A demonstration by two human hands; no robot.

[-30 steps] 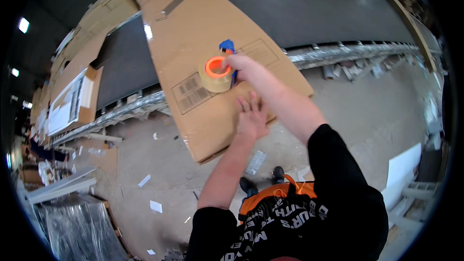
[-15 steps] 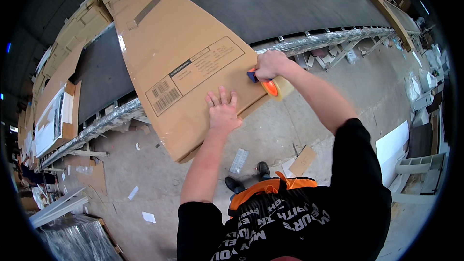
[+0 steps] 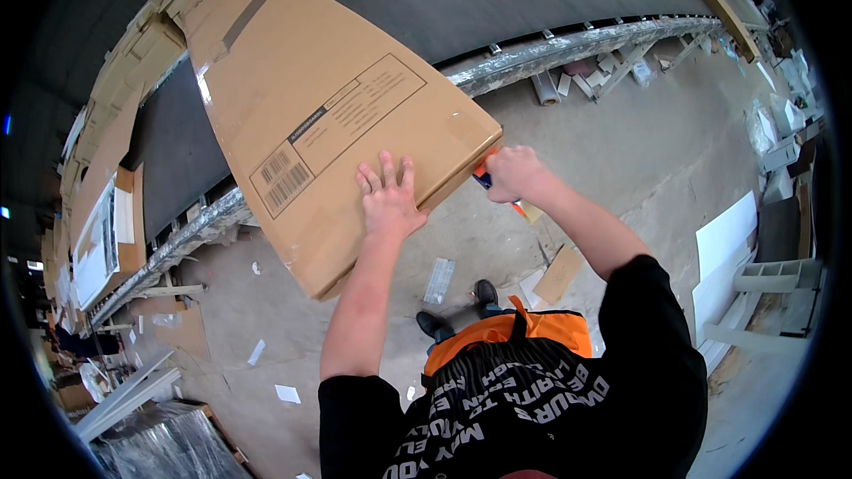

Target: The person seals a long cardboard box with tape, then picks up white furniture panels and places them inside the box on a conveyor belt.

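Two hands on box (image 3: 337,115): left hand (image 3: 389,195) flat, fingers spread, on top near front edge; right hand (image 3: 513,173) clenched on tape gun (image 3: 484,179) at right corner. Press firmly, draw tape straight. Box on conveyor (image 3: 497,0), overhanging floor; long axis running away, upper left.

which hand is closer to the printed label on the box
Left. The left hand lies flat on the cardboard box just right of the label; the right hand grips a tape dispenser at the box's corner, farther away.
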